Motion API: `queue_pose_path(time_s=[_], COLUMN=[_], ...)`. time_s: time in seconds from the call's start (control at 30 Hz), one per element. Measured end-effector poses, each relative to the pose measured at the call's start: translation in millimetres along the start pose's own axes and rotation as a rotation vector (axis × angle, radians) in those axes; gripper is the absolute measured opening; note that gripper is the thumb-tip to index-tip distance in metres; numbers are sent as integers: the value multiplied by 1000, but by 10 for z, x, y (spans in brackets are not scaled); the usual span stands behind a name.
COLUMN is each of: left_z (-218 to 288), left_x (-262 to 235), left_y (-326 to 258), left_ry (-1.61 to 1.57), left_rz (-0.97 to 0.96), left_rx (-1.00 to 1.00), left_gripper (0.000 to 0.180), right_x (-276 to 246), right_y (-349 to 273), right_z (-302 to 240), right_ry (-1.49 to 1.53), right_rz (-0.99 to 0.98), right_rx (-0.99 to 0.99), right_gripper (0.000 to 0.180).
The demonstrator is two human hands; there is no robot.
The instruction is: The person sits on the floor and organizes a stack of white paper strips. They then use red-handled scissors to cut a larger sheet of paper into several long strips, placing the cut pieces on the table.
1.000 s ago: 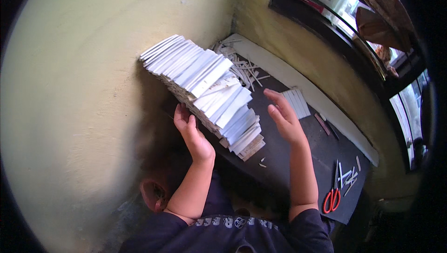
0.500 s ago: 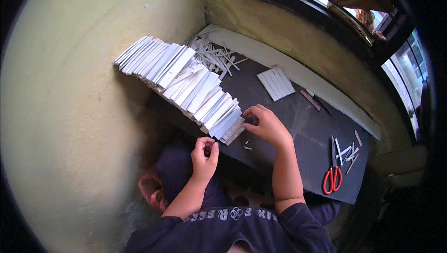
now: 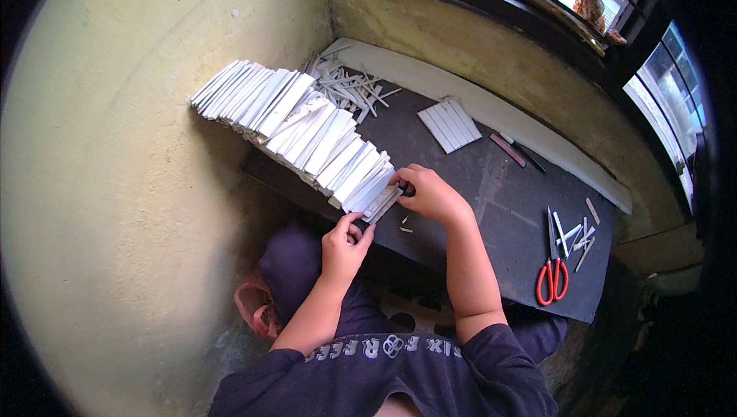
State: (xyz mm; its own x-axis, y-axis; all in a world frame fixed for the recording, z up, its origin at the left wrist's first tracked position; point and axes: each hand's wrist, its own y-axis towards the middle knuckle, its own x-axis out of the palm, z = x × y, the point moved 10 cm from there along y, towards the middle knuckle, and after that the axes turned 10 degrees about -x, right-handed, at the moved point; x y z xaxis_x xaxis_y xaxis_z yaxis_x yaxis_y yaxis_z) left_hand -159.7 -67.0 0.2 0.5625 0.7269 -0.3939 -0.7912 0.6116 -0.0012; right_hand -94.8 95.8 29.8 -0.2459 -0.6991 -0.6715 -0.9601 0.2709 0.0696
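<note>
Strip row (image 3: 330, 142) stands packed; loose sticks (image 3: 353, 89) remain at twelve o'clock. Left hand (image 3: 343, 248) and right hand (image 3: 434, 197) touch the row's four-o'clock end, grip closure unclear.

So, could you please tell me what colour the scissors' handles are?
The handles are red, clearest in the head view.

We see a long, thick stack of thin white strips (image 3: 295, 129), packed closely side by side, their ends uneven, some marked with brown stains. It slants along the front edge of the counter (image 3: 461, 210), at the counter's left part, with greyer, grimier strips (image 3: 382, 203) at the end nearest us.
</note>
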Motion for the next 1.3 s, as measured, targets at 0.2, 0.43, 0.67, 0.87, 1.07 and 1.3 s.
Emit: queue_pose_path(time_s=[0.2,0.43,0.67,0.87,1.07,1.3], left_z=[50,15,-26,-24,-126,-147], left_x=[1,-6,3,-120,-246,-233], left_y=[9,38,55,50,156,169], left_ry=[16,18,88,-161,-73,27], left_rz=[10,69,93,167,175,144], left_rx=[23,46,40,3,-65,-119], left_gripper=[25,18,20,19,21,25], right_x=[-49,-78,-75,-70,-45,-29], right_y=[20,52,77,103,108,81], right_z=[10,-28,5,37,71,159], right_ry=[-10,5,87,21,59,89], right_rz=[33,81,107,160,160,219], right_rx=[-28,-109,-63,-61,-47,88], right_gripper=[24,21,19,25,25,36])
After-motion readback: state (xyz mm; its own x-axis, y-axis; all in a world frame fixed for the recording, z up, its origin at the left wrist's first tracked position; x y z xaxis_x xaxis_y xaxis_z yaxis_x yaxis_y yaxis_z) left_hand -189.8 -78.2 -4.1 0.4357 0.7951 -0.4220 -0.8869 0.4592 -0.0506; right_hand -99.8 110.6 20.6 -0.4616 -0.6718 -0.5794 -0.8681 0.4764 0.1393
